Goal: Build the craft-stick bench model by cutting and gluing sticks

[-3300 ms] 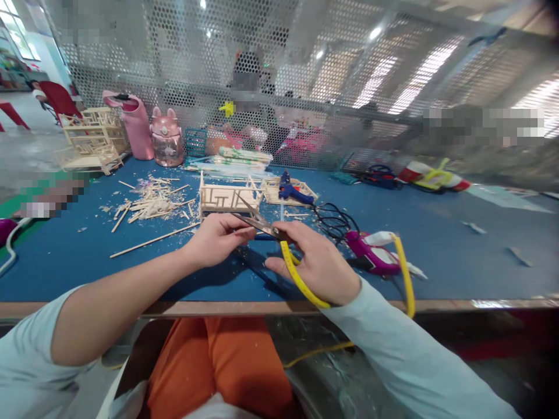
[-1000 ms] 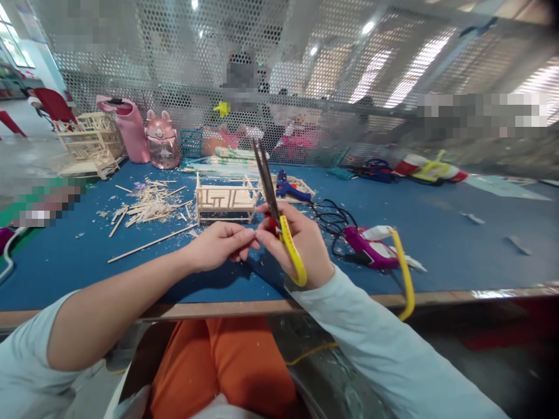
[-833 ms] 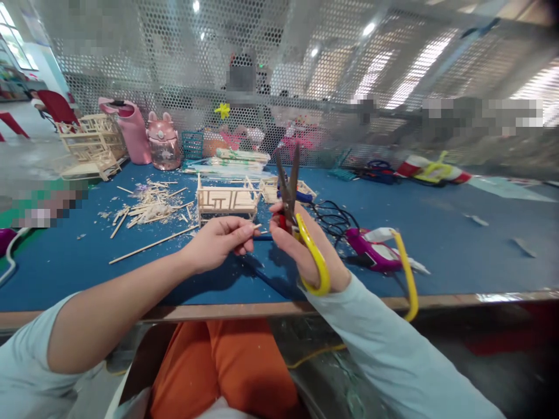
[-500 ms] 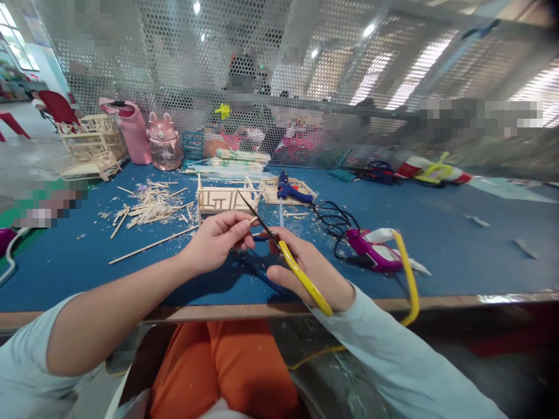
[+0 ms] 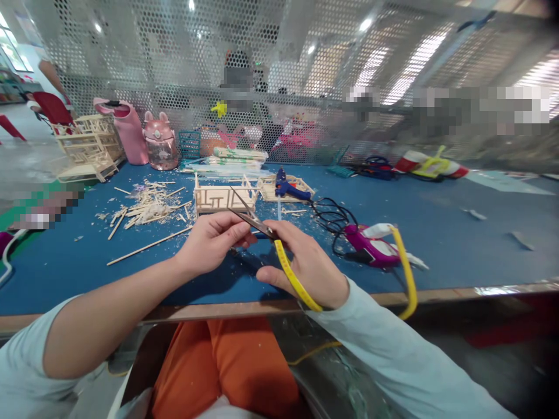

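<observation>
My right hand holds scissors with yellow-covered handles, their blades parted and pointing up and left. Close to the blades, my left hand is pinched; what lies between its fingertips is too small to make out. Just behind my hands stands a small wooden stick frame. To its right, a blue glue gun rests on a flat stick piece. A long thin stick lies left of my left hand, in front of a heap of cut sticks.
The blue table holds a purple tool with a black cord at right. Behind are a pink bottle, a clear pink bottle, a larger stick model and a perforated metal screen.
The scissor blades have opened and turned further left. The light stick tip that showed at my left fingertips is no longer visible. The view has shifted slightly.
</observation>
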The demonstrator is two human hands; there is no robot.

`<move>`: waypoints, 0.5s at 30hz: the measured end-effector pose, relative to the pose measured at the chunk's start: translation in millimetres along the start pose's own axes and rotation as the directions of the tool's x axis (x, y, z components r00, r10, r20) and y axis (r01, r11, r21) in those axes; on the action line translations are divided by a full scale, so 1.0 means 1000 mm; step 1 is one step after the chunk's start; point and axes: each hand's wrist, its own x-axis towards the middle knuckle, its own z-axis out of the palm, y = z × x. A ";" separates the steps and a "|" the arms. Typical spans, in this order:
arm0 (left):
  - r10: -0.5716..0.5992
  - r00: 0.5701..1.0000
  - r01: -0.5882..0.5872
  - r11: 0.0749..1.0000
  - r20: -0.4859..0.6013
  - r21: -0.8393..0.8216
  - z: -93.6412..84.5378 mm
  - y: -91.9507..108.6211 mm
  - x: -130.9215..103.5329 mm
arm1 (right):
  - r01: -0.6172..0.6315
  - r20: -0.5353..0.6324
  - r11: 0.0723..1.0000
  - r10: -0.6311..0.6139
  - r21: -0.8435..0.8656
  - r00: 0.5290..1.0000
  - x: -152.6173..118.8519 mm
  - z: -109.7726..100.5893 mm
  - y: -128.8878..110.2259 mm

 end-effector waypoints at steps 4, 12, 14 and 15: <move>0.036 0.999 -0.036 0.999 0.011 -0.004 0.000 0.002 -0.001 | 0.014 0.008 1.000 -0.014 0.016 1.000 0.001 -0.002 0.000; 0.043 0.997 -0.046 0.998 0.065 0.040 -0.001 0.001 -0.001 | 0.029 -0.046 0.999 -0.028 0.035 0.999 0.001 0.002 0.000; 0.037 0.997 -0.040 0.999 0.074 0.033 -0.001 0.001 -0.001 | 0.038 -0.061 0.998 -0.034 0.056 0.998 0.000 0.004 0.001; 0.034 0.997 -0.036 0.999 0.076 0.031 -0.001 0.001 -0.001 | 0.040 -0.066 0.997 -0.036 0.063 0.997 0.000 0.005 0.001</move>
